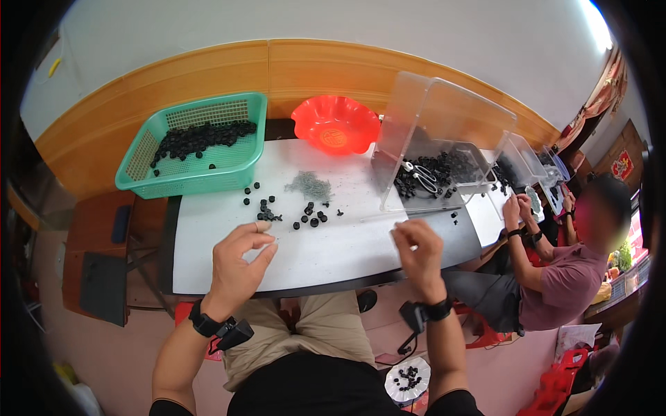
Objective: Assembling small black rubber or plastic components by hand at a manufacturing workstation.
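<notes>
My left hand [239, 263] hovers over the near edge of the white-topped table, thumb and forefinger apart, with nothing visible between them. Just beyond it lie small black round knobs [264, 209] in a loose group. A second cluster of black knobs [314, 222] sits to their right, near a heap of thin silvery pins [309, 186]. Out to the right, my right hand [419, 251] is curled, its thumb and forefinger pressed close; whatever they may pinch is too small to make out. Both wrists wear black straps with small boxes.
A green basket [201, 186] of black parts stands back left, beside a red scalloped bowl [336, 125]. At right, a clear plastic box [444, 97] leans over black parts and white-handled scissors [420, 177]. A co-worker [562, 277] sits at right. A white dish [393, 388] with black pieces is below.
</notes>
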The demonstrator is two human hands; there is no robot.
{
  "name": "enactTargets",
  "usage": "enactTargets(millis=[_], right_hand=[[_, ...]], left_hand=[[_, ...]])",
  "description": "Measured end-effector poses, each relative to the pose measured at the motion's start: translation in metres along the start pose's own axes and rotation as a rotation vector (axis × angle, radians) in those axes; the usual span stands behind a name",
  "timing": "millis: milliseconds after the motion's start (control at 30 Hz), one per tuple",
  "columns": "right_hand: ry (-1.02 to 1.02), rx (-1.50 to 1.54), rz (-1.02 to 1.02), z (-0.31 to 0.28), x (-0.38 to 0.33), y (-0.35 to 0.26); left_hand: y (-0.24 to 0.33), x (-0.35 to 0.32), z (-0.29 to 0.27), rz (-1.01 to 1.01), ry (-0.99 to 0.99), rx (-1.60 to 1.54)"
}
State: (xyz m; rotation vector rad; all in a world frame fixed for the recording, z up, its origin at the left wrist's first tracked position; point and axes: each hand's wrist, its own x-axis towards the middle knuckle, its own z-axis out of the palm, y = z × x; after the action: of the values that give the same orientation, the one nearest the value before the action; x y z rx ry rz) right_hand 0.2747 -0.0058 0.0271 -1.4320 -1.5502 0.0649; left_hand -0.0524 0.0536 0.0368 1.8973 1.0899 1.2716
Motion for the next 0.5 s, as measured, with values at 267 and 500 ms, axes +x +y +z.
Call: enactTargets(millis=[267, 500], right_hand=[[-0.199, -0.420, 0.210, -0.032, 0.052, 0.077], [-0.297, -0.532, 0.159, -0.023, 0.066, 0.091]], left_hand=[[0.003, -0.019, 0.024, -0.044, -0.154, 0.003], [0.000, -0.027, 0.032, -0.017, -0.152, 0.010]])
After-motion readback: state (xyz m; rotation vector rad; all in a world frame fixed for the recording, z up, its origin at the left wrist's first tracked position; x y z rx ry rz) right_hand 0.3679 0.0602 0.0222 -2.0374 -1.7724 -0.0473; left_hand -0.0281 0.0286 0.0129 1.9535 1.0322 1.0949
